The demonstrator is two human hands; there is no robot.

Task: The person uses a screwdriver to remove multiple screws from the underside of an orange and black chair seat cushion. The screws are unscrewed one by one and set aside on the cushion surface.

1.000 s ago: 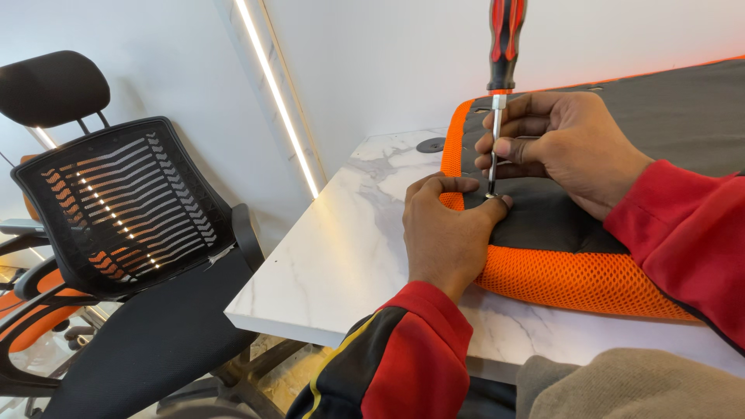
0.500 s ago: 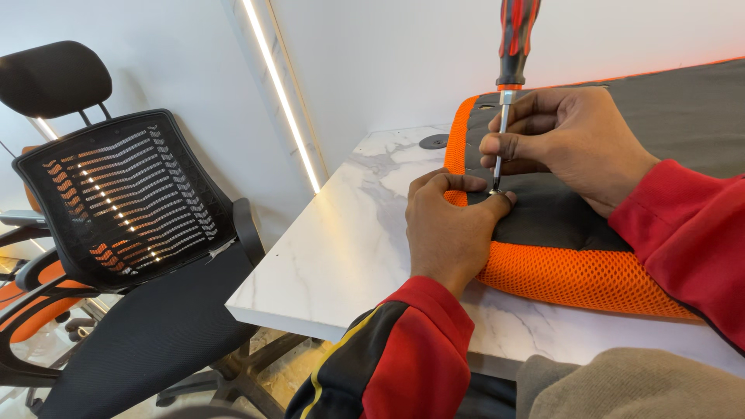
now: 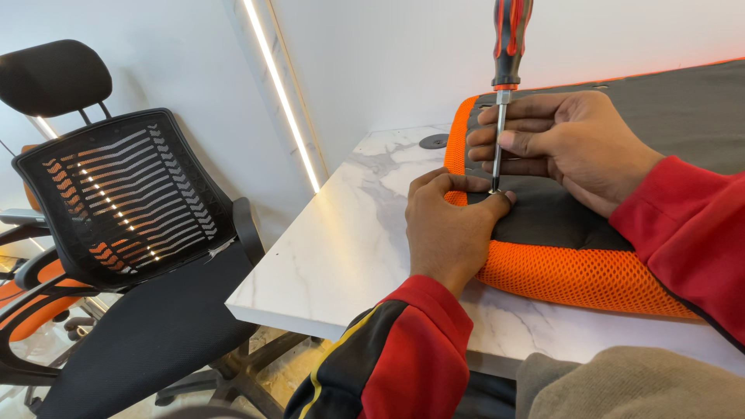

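Note:
An orange mesh seat cushion with a black underside lies upside down on the white marble table. A screwdriver with a red and black handle stands upright, its tip on the black underside. My right hand steadies the metal shaft between its fingers. My left hand rests on the cushion's edge, with fingertips pinched around the screwdriver's tip, where a small screw may sit; it is too small to tell.
A black mesh office chair with a headrest stands left of the table. Part of an orange chair shows behind it. A lit strip runs up the wall. A round grommet sits in the tabletop.
The view has shifted slightly. The screwdriver stays upright on the same spot, and both hands keep their hold.

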